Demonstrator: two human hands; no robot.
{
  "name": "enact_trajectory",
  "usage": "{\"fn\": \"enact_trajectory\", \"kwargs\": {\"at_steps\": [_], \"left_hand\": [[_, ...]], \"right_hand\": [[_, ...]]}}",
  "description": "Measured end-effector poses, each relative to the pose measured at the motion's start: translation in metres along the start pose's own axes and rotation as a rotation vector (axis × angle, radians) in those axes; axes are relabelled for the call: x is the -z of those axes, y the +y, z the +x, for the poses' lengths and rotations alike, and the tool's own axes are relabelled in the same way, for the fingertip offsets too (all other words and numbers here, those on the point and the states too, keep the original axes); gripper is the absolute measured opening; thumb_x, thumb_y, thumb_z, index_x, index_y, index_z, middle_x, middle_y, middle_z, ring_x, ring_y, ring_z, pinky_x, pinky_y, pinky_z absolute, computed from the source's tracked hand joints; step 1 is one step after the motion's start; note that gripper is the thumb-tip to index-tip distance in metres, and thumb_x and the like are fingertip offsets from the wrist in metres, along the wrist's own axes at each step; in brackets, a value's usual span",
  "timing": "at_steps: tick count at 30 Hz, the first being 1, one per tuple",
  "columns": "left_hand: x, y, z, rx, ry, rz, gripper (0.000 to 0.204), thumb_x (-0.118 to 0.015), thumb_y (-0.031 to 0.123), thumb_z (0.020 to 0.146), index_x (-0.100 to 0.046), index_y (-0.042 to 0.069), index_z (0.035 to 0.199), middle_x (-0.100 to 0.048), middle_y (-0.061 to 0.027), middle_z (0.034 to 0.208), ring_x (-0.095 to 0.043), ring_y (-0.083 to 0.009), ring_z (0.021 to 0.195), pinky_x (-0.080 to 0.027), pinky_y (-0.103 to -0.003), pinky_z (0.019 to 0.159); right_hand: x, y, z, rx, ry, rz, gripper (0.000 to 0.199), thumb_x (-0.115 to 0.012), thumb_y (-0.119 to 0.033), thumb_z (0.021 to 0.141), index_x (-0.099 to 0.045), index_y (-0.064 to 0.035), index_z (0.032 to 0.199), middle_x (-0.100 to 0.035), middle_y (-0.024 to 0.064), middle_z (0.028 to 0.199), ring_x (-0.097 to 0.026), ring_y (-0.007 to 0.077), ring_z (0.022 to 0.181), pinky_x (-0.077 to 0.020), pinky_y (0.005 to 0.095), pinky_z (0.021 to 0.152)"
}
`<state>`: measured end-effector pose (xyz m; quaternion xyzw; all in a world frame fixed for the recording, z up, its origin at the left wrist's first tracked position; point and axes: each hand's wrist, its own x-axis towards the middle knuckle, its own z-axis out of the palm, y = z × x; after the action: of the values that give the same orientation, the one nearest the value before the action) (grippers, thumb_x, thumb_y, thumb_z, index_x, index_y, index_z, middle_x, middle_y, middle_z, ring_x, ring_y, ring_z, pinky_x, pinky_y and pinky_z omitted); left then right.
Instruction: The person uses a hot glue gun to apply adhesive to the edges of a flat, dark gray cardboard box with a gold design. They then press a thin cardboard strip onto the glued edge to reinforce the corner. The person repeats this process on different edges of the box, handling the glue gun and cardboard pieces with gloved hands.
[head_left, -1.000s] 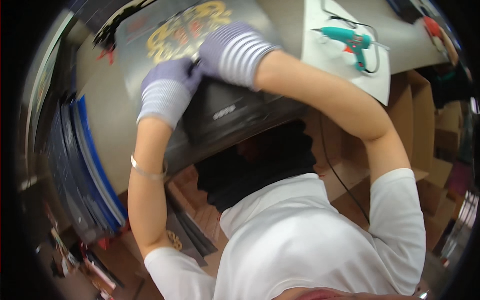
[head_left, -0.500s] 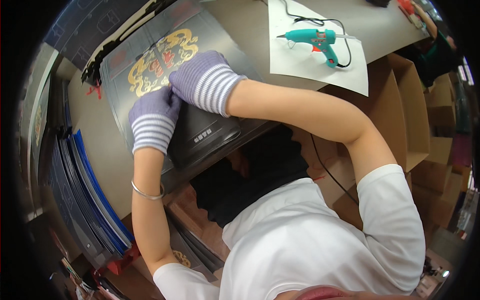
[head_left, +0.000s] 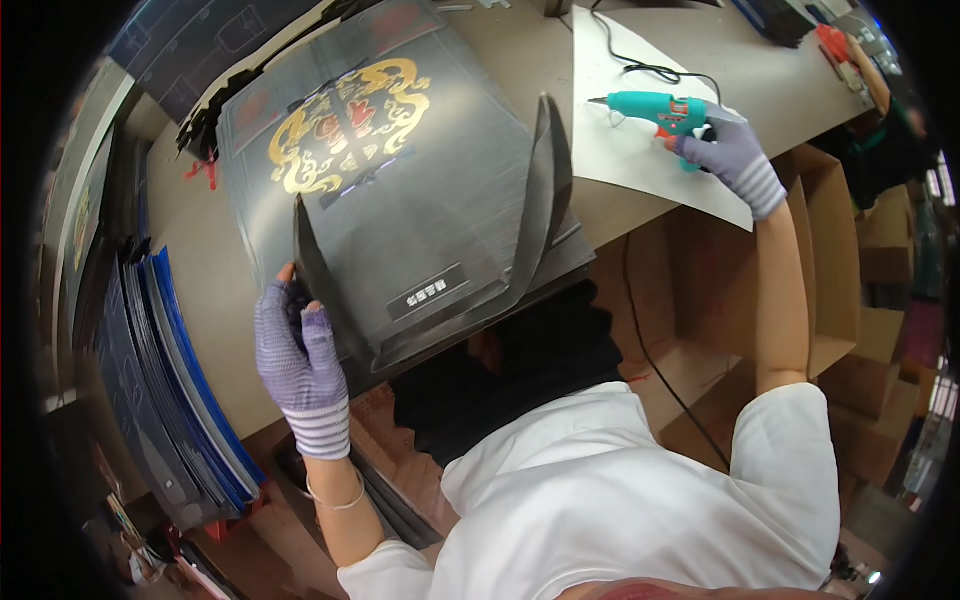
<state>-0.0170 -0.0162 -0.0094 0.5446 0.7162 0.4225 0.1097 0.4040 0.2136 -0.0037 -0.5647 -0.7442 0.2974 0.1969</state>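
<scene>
A dark grey printed box sheet with gold and red decoration lies on the table, its near edge and two side flaps standing up. My left hand, in a purple fingertipless glove with white stripes, is at the left flap, thumb and fingers closed at its outer edge; part of the fingers is hidden. My right hand, gloved alike, is wrapped around the handle of a teal glue gun, whose nozzle points left. The gun is over a white sheet at the table's right.
Blue and dark folders or panels stand in a row at the left. Brown cardboard boxes are at the right beside the table. A black cord hangs below the table edge. Another person's arm shows at the far right.
Both hands were together on the sheet, pressing its near part down. My right hand has moved right and taken hold of the glue gun; my left moved nearer, and the flaps now stand up.
</scene>
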Motion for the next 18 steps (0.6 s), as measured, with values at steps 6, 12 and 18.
{"fn": "enact_trajectory", "kwargs": {"at_steps": [6, 12, 18], "left_hand": [[-0.007, 0.000, 0.002, -0.122, 0.171, 0.065, 0.032, -0.057, 0.010, 0.093, -0.057, -0.003, 0.122, -0.061, -0.0142, 0.108, -0.060, -0.0236, 0.098, -0.046, -0.032, 0.090], [-0.008, -0.004, 0.001, -0.003, 0.166, -0.066, 0.037, -0.059, 0.005, 0.090, -0.055, -0.002, 0.126, -0.060, -0.0136, 0.113, -0.060, -0.0204, 0.093, -0.048, -0.031, 0.086], [-0.008, -0.008, -0.001, -0.049, 0.215, -0.055, 0.038, -0.061, 0.004, 0.088, -0.055, -0.001, 0.126, -0.060, -0.0100, 0.104, -0.053, -0.0099, 0.068, -0.047, -0.024, 0.065]], "right_hand": [[-0.003, -0.014, 0.043, 0.254, 0.029, 0.337, 0.030, -0.075, -0.025, 0.085, -0.068, -0.0045, 0.105, -0.068, 0.0030, 0.094, -0.062, 0.0110, 0.085, -0.0486, 0.0263, 0.078], [-0.036, -0.157, 0.009, 0.705, -0.374, 0.267, 0.045, -0.068, -0.046, 0.087, -0.066, -0.0013, 0.091, -0.065, 0.0057, 0.082, -0.060, 0.0173, 0.069, -0.0482, 0.0320, 0.061], [-0.130, -0.215, -0.009, 0.902, -0.518, 0.092, 0.037, -0.086, -0.035, 0.068, -0.065, -0.0050, 0.072, -0.059, 0.0096, 0.065, -0.059, 0.0266, 0.061, -0.0463, 0.0344, 0.054]]}}
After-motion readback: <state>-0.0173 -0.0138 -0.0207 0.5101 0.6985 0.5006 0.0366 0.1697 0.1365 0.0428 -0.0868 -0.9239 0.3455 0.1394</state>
